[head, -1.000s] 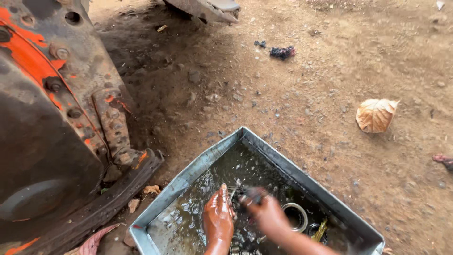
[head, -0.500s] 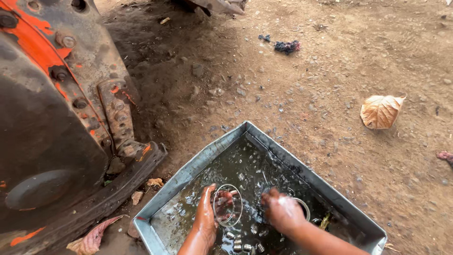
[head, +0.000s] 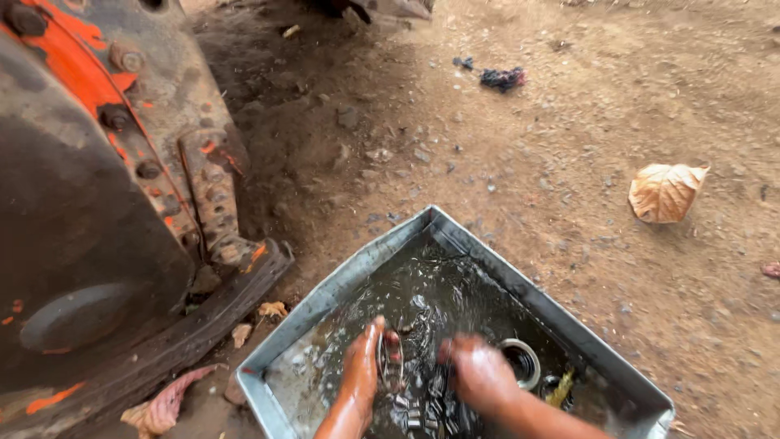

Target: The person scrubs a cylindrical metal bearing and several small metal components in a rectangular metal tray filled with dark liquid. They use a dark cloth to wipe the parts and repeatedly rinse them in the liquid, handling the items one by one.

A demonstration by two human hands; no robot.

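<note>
Inside the metal tray [head: 341, 280], our left hand [head: 361, 370] now grips a bearing ring [head: 391, 358] edge-on, no longer flat; our right hand [head: 479, 374] stays clenched beside it, scrubbing.

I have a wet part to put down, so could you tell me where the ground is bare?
Bare dirt lies between the metal tray and the dry leaf. Crowded: inside the tray, and left by the orange machine.

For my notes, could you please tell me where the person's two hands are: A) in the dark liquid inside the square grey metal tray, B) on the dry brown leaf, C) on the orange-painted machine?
A: both the left hand and the right hand are wet, down in the dark liquid of the square grey metal tray.
</note>
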